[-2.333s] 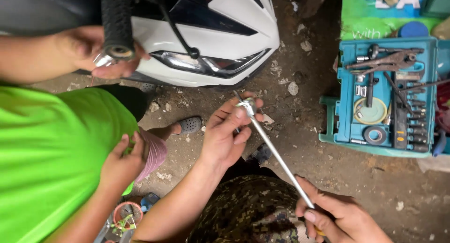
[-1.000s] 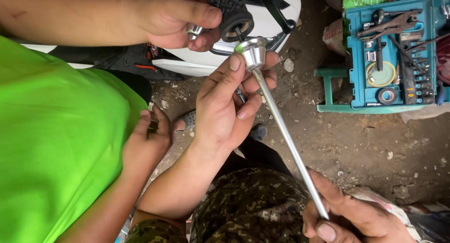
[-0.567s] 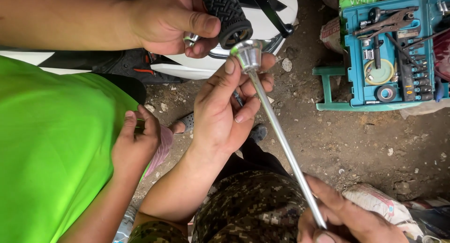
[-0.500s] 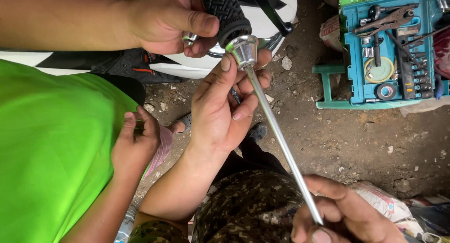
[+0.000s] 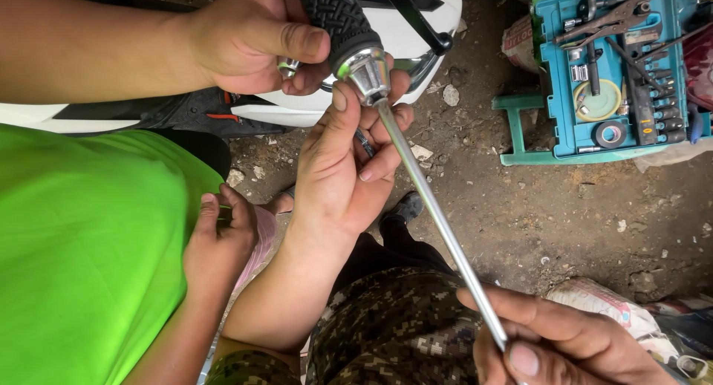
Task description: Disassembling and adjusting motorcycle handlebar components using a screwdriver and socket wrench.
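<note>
Steel meets steel at the handlebar: the left hand [image 5: 338, 173] closes its fingers around the socket end of a long silver metal extension rod [image 5: 434, 210], pressing it against the chrome bar-end weight [image 5: 362, 72] of a black ribbed rubber grip [image 5: 334, 14]. The right hand [image 5: 564, 348], at bottom right, grips the rod's near end between thumb and fingers. A co-worker in a bright green shirt [image 5: 82, 251] steadies the grip with one hand [image 5: 256, 36], the other hand [image 5: 219, 240] curled near the knee. Beyond them, a white scooter body panel [image 5: 405, 36] and a teal plastic tool case [image 5: 609, 66] sit on the dirt floor [image 5: 579, 207].
</note>
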